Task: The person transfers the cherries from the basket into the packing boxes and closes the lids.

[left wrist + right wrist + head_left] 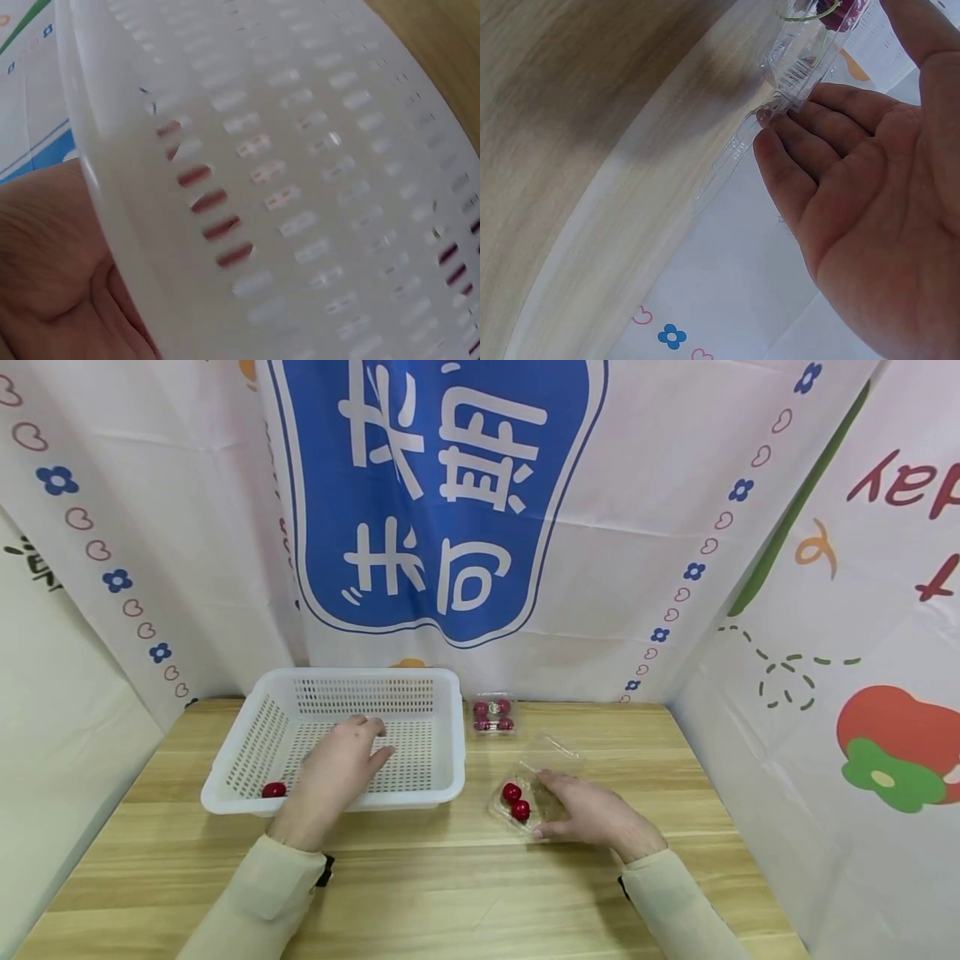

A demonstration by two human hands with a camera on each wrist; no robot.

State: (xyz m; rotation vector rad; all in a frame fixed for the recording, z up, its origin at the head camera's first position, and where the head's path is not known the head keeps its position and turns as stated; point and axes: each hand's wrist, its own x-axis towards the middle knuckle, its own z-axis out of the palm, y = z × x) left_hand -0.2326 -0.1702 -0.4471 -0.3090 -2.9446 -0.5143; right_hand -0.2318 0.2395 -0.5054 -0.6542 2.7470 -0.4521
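Note:
My left hand reaches into the white slotted basket, its thumb and index finger apart with nothing seen between them. In the left wrist view the basket wall hides the fingers of the left hand. A red cherry lies in the basket's near left corner. My right hand grips an opened clear plastic box by its right side, fingers at the hinge and thumb at the near edge. Two cherries sit in the box; the right wrist view shows one cherry with a green stem.
Behind the opened box stands a second clear box with several cherries, close to the basket's right side. The wooden table meets a printed cloth at its back edge, with more cloth at both sides.

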